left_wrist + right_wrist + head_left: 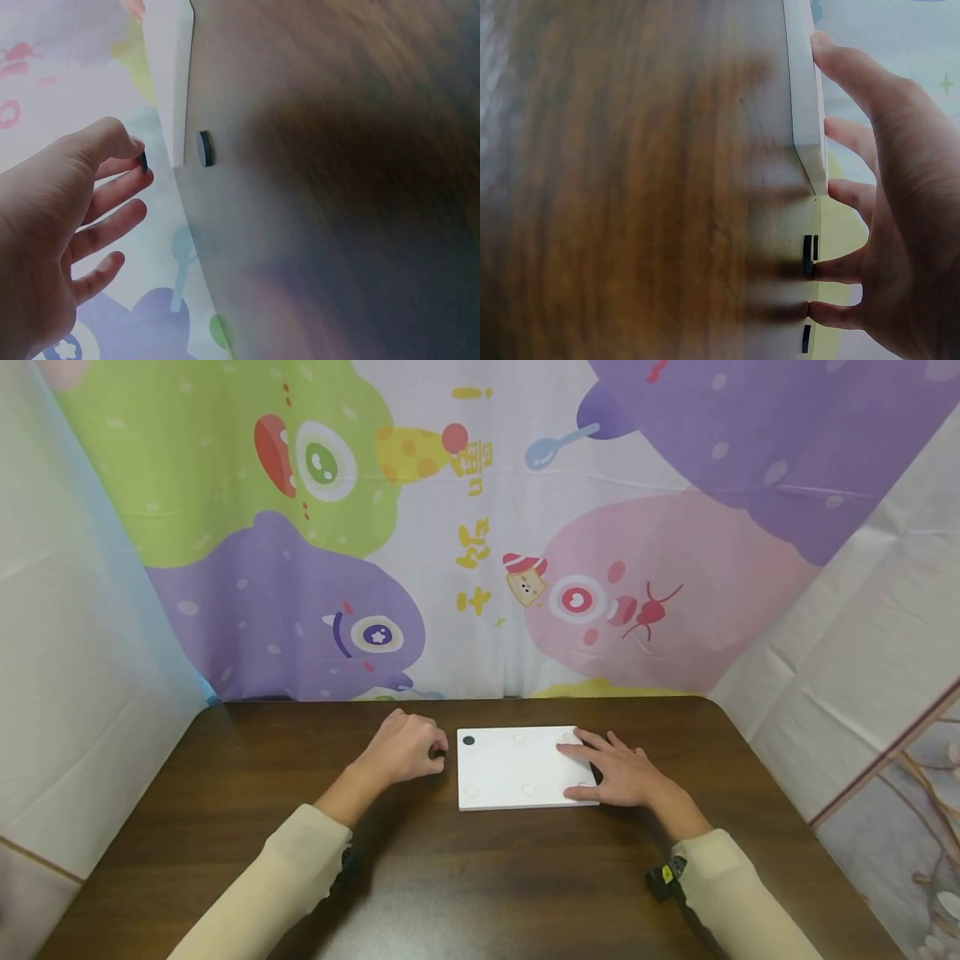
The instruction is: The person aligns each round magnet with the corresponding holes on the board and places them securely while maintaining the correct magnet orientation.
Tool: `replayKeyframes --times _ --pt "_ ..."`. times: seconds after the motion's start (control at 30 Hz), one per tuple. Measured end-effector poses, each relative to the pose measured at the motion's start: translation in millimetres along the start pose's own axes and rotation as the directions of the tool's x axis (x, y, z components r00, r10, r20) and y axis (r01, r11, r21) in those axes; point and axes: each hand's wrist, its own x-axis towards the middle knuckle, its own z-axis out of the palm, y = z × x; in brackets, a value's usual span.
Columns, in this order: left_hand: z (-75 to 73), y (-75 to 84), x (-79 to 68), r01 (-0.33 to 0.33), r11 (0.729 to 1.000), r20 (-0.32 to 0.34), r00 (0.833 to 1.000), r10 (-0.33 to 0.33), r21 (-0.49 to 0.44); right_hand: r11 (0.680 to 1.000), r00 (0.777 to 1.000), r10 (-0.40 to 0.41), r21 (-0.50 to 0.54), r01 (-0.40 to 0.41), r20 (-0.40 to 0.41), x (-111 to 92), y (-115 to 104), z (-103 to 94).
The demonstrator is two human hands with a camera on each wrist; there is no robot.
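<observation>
A flat white board with shallow round recesses lies on the table, a black disc in its far left recess. Just left of the board, my left hand pinches a small black disc between thumb and index finger, its other fingers loosely bent. Another black disc rests on the tabletop beside the board's left end. My right hand spreads its fingers over the board's right end, thumb at the near side. In the right wrist view, black discs lie near its outer fingers, beyond the board.
The dark wooden table reaches back to a cartoon-printed curtain. Pale cloth walls rise at both sides. A black wrist camera sits at the right sleeve.
</observation>
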Motion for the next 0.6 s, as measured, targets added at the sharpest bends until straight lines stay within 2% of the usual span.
replayKeyframes --times 0.4,0.6 --pt "-0.7 15.8 4.5 -0.039 0.999 -0.003 0.999 0.039 -0.023 1.000 1.000 -0.003 0.007 0.003 0.000 -0.7 -1.4 -1.0" --pt "-4.4 26.0 4.9 -0.080 0.997 -0.035 0.996 0.080 -0.013 1.000 1.000 -0.002 0.003 0.002 -0.001 -0.7 -1.4 -1.4"
